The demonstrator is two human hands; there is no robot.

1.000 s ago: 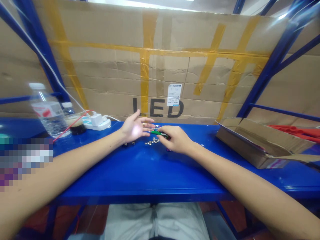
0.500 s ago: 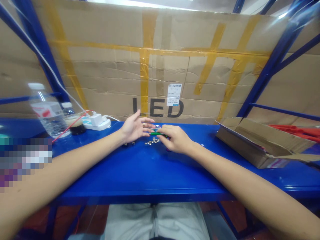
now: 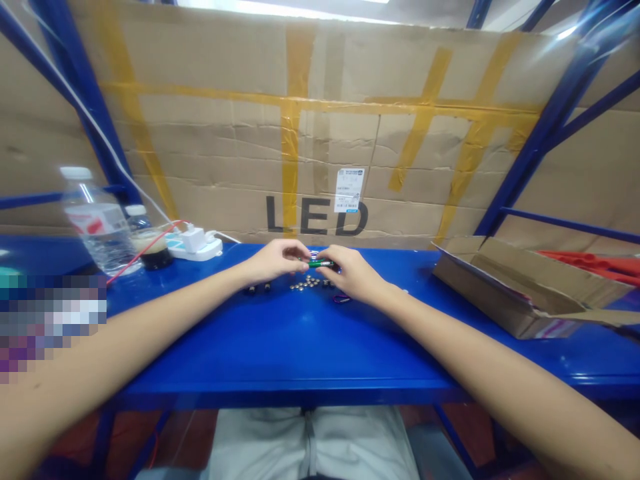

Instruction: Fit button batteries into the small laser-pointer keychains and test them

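Observation:
A slim green metal tube (image 3: pixel 319 264) with a silvery section at its right lies between my two hands, above the table. My left hand (image 3: pixel 279 259) pinches its left end between thumb and fingers. The right end is gripped by my right hand (image 3: pixel 352 271), whose fingers hide part of it. Below the tube, several small round silver pieces like button cells (image 3: pixel 305 285) lie in a cluster on the blue table (image 3: pixel 300 340). Small black cylindrical parts (image 3: pixel 259 289) rest under my left hand. A purple loop-shaped piece (image 3: pixel 343 299) lies beneath my right hand.
To the left stand a water bottle (image 3: pixel 97 223), a smaller bottle of dark liquid (image 3: pixel 153 247) and a white power strip (image 3: pixel 200 249) with cables. An open cardboard box (image 3: pixel 500 287) sits at right. A large cardboard panel (image 3: pixel 225 153) rises behind the table.
My left hand has turned from open, fingers spread beside the tube, to closing on its left end. My right hand keeps hold of the tube, and more of the purple piece shows.

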